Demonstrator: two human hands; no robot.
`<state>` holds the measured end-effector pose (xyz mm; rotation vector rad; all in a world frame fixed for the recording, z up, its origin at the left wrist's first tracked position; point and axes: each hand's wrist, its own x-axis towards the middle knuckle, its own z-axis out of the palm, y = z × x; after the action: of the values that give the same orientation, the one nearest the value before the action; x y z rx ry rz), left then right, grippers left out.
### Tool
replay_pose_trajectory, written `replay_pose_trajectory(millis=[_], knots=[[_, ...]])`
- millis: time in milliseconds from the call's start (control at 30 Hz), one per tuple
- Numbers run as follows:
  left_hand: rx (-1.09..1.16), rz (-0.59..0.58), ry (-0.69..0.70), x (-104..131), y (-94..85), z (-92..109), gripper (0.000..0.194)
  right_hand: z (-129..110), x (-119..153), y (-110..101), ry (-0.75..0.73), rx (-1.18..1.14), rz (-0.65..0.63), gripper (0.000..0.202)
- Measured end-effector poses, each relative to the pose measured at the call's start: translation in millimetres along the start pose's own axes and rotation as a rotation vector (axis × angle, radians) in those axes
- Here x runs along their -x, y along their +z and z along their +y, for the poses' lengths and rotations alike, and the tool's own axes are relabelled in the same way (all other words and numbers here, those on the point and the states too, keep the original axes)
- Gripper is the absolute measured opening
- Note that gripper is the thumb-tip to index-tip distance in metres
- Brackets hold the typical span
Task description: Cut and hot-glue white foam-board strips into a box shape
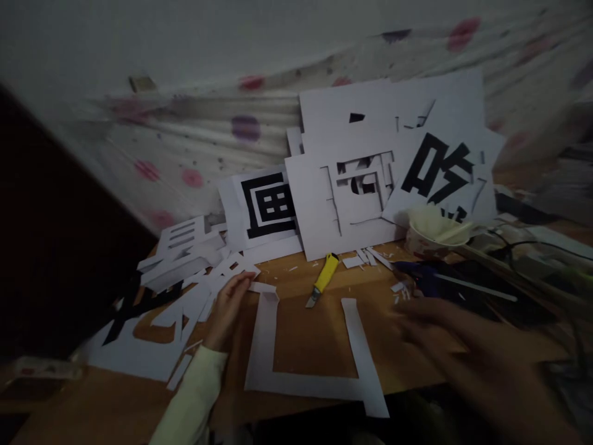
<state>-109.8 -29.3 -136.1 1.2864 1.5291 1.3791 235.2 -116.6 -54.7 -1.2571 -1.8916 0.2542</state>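
My left hand [230, 306] pinches the short folded end of a white paper strip [319, 384]. That strip lies on the table in an angular U shape, its right arm standing apart from the left. Smeared by motion, my right hand [456, 337] is over the table's right side, just in front of a dark blue glue gun [419, 276] with a white glue stick [477, 288] sticking out of it. Whether its fingers hold anything cannot be made out. A yellow utility knife [325, 276] lies behind the U shape with its blade extended, touched by neither hand.
White sheets with cut-out characters [343, 204] lean against the patterned wall cloth [208, 142]. Printed character sheets [269, 204] stand beside them. Cut paper pieces [185, 247] pile up on the left. A bowl [435, 232], cables [514, 247] and scraps [365, 256] are on the right.
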Motion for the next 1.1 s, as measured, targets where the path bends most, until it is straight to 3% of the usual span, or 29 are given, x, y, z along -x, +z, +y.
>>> replay_pose_trajectory(millis=[100,167,233,300,567,867,1100], knots=[[0.049,0.027,-0.048,14,16.5,-18,0.038,2,-36,83,0.014,-0.172,-0.281,0.011],[0.043,0.024,-0.040,22,22.0,-23,0.037,2,-55,134,0.038,-0.116,-0.369,0.015],[0.022,-0.014,-0.018,26,23.4,-25,0.035,2,-67,170,0.011,-0.137,-0.428,0.026],[0.009,-0.053,-0.003,26,22.8,-28,0.034,3,-74,189,-0.012,-0.148,-0.480,0.028],[-0.015,-0.075,-0.020,20,22.3,-50,0.034,1,-79,200,-0.010,-0.038,-0.591,0.026],[-0.034,-0.077,-0.047,23,22.0,-40,0.035,2,-77,205,0.003,0.014,-0.642,0.030],[-0.024,-0.054,-0.087,23,23.8,-47,0.034,7,-74,210,-0.017,-0.009,-0.624,0.029]])
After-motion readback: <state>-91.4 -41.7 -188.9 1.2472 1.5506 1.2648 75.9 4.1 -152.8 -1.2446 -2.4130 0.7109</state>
